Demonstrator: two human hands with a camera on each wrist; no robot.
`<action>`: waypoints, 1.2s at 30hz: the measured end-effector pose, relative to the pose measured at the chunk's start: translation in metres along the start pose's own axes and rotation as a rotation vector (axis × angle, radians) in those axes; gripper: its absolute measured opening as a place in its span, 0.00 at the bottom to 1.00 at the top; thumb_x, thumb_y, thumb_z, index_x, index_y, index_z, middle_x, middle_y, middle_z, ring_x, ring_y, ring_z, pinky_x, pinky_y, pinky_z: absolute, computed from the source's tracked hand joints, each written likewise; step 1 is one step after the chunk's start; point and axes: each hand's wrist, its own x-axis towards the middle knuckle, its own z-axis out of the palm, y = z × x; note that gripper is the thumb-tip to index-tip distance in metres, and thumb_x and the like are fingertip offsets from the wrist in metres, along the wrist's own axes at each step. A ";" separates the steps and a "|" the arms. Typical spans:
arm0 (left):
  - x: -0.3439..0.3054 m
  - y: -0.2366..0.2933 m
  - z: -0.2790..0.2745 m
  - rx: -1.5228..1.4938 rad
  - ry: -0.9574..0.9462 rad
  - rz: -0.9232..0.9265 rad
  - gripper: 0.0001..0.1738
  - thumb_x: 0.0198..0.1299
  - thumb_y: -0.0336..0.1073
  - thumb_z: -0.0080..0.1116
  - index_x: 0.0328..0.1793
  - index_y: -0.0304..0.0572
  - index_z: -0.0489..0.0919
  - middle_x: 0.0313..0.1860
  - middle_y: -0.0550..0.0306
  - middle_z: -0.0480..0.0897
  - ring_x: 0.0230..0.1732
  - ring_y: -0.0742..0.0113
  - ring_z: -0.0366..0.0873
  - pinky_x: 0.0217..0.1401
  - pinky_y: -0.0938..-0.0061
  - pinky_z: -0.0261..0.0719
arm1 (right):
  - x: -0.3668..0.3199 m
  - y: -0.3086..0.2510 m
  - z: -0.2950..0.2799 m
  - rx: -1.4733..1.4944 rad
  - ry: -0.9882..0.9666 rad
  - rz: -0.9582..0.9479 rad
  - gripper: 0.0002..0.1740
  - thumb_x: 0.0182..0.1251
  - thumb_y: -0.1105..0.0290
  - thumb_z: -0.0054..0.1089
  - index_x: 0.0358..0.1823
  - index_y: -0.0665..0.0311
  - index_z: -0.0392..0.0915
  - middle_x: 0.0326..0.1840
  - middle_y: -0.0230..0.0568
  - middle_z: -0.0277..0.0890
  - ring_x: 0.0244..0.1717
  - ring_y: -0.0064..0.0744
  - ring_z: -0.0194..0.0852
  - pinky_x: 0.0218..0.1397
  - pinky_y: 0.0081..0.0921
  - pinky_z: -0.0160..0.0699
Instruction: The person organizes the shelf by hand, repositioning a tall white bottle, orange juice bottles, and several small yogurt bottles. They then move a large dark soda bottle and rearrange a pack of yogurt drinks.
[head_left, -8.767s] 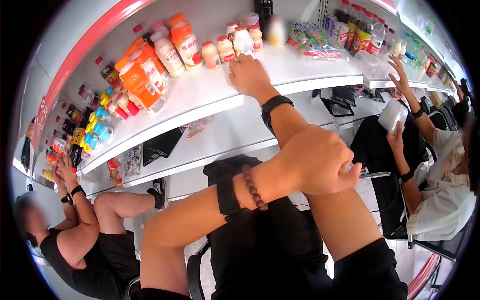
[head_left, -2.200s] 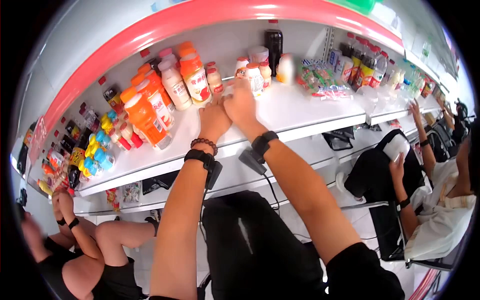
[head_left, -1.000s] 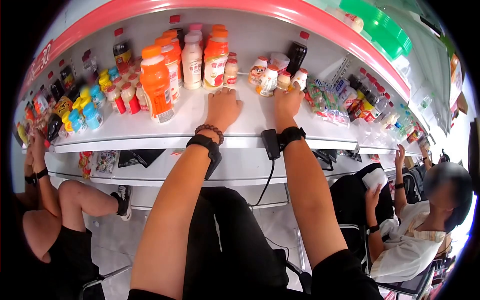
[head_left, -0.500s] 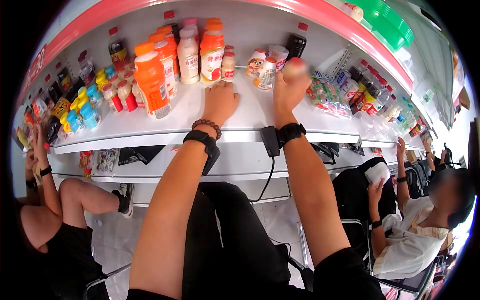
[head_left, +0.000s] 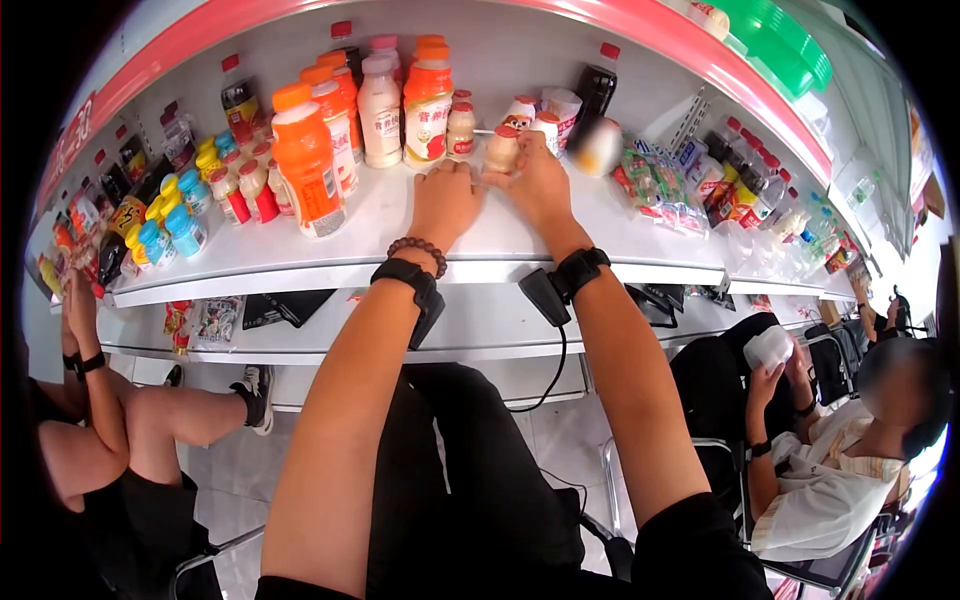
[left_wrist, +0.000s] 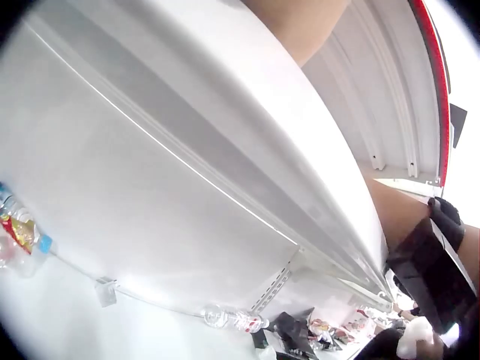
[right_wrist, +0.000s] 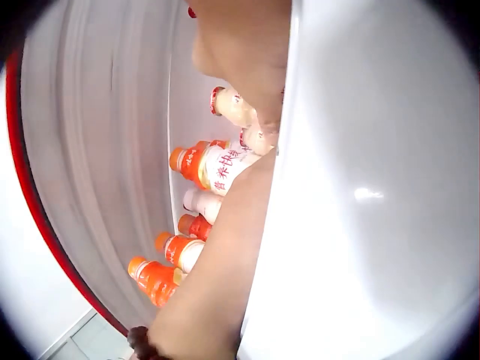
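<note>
I see the right hand (head_left: 540, 185) pinching a small bottle (head_left: 502, 150), held farther right a moment ago; now it's just in front of other little bottles (head_left: 519, 113). I'd judge the carry across nearly done. The left hand (head_left: 449, 200) rests loosely on the shelf (head_left: 375, 218), holding nothing I can see.

Your left wrist view has a white shelf (left_wrist: 322, 139) slanting across it, with cropped bare skin (left_wrist: 296, 26) above and a red-edged panel (left_wrist: 394, 94) at upper right. At right you see a forearm (left_wrist: 397, 214) beside a black box (left_wrist: 429, 264). Along the bottom, a clear plastic bottle (left_wrist: 234, 319) lies near a perforated metal upright (left_wrist: 271, 289), and a red-and-yellow wrapper (left_wrist: 20, 234) sits far left.
</note>
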 end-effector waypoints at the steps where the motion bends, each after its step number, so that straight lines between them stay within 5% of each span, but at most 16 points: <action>1: 0.000 0.000 0.000 0.000 0.003 0.003 0.16 0.60 0.41 0.54 0.48 0.41 0.81 0.50 0.49 0.82 0.50 0.49 0.80 0.55 0.53 0.72 | 0.001 0.001 0.000 -0.004 0.002 0.010 0.37 0.46 0.57 0.80 0.53 0.60 0.66 0.30 0.42 0.81 0.35 0.46 0.83 0.39 0.37 0.80; 13: 0.000 0.000 0.001 0.005 0.002 0.001 0.18 0.58 0.41 0.55 0.51 0.39 0.81 0.51 0.48 0.81 0.53 0.49 0.79 0.55 0.52 0.71 | 0.000 0.012 0.005 0.053 -0.047 -0.080 0.08 0.55 0.70 0.64 0.38 0.57 0.81 0.33 0.35 0.83 0.29 0.36 0.80 0.36 0.32 0.77; 19: 0.001 -0.002 0.002 -0.029 -0.003 0.010 0.18 0.59 0.42 0.55 0.52 0.42 0.81 0.52 0.49 0.81 0.53 0.49 0.79 0.55 0.53 0.72 | -0.004 0.005 0.000 0.043 -0.242 -0.115 0.15 0.54 0.66 0.59 0.44 0.52 0.86 0.37 0.37 0.85 0.43 0.44 0.83 0.49 0.38 0.80; 25: 0.000 -0.001 0.000 0.003 -0.031 0.010 0.18 0.59 0.42 0.55 0.53 0.45 0.83 0.54 0.50 0.81 0.54 0.51 0.79 0.57 0.55 0.71 | 0.000 0.016 0.011 0.024 -0.237 0.004 0.22 0.55 0.65 0.58 0.54 0.51 0.83 0.46 0.39 0.84 0.52 0.44 0.80 0.58 0.37 0.77; 36: 0.000 0.001 -0.002 0.003 -0.051 -0.009 0.19 0.60 0.43 0.55 0.53 0.43 0.83 0.55 0.51 0.81 0.55 0.53 0.79 0.58 0.56 0.70 | -0.002 0.018 0.013 -0.061 -0.219 -0.160 0.25 0.56 0.68 0.56 0.58 0.55 0.79 0.62 0.40 0.76 0.60 0.44 0.76 0.62 0.37 0.76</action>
